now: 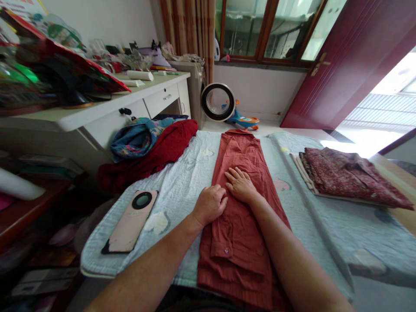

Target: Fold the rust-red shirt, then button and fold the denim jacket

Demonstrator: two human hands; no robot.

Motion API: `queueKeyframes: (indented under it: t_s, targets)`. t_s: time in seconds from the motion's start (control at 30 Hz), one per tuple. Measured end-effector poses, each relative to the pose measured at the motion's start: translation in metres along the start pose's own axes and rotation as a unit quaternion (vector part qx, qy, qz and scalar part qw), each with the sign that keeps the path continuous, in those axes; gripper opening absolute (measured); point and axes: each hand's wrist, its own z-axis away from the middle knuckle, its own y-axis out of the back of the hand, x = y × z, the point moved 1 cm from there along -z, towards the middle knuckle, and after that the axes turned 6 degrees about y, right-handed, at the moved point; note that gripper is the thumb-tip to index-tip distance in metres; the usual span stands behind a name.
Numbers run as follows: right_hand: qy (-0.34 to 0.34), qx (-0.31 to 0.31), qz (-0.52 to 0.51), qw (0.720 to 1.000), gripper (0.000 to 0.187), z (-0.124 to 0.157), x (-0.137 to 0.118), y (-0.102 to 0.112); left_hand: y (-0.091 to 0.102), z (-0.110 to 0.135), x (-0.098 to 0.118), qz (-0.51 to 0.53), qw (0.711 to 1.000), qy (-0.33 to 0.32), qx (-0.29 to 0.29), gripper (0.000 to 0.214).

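Observation:
A rust-red shirt [242,260] lies lengthwise on a pale blue quilted cover [182,173], folded narrow, its collar at the far end. One sleeve runs down along it, and the buttoned cuff is near me. My left hand [211,204] is curled closed at the shirt's left edge, with the fabric at its fingertips. Just right of it, my right hand [241,185] rests flat on the shirt, fingers stretched out. A phone [131,223] in a pinkish case lies face down to the left of my left forearm.
A folded maroon patterned garment [351,175] lies on the right. Dark red cloth [156,156] and a blue floral cloth [139,138] are heaped at far left, beside a cluttered white desk [113,104]. Beyond the cover are an open round washer door [218,102] and a blue-orange toy [245,120].

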Motion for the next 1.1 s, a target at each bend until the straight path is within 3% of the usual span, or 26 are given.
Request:
queueKeyframes:
  t_s: [0.13,0.23,0.43,0.6,0.9,1.1]
  targets:
    - [0.023,-0.017,-0.001,1.000,0.064,0.002,0.001,0.001,-0.002,0.000,-0.003,0.021,0.999,0.028,0.017,0.011]
    - [0.026,-0.005,0.001,1.000,0.067,0.004,-0.001,0.003,-0.003,-0.001,-0.004,0.054,0.997,0.036,0.033,0.026]
    - [0.050,0.085,-0.054,0.994,0.041,0.002,-0.005,0.006,-0.009,-0.001,-0.008,0.081,0.996,0.025,0.038,0.056]
    - [0.038,0.075,-0.060,0.995,0.040,-0.003,-0.002,0.001,-0.014,-0.001,-0.009,0.075,0.996,0.015,0.037,0.060]
    - [0.059,-0.003,-0.036,0.998,0.071,0.003,-0.003,-0.001,-0.014,-0.001,-0.010,0.054,0.997,0.004,0.052,0.059]
    - [0.067,-0.017,-0.054,0.996,0.088,0.006,-0.003,-0.001,-0.012,-0.001,-0.011,0.036,0.999,-0.012,0.034,0.042]
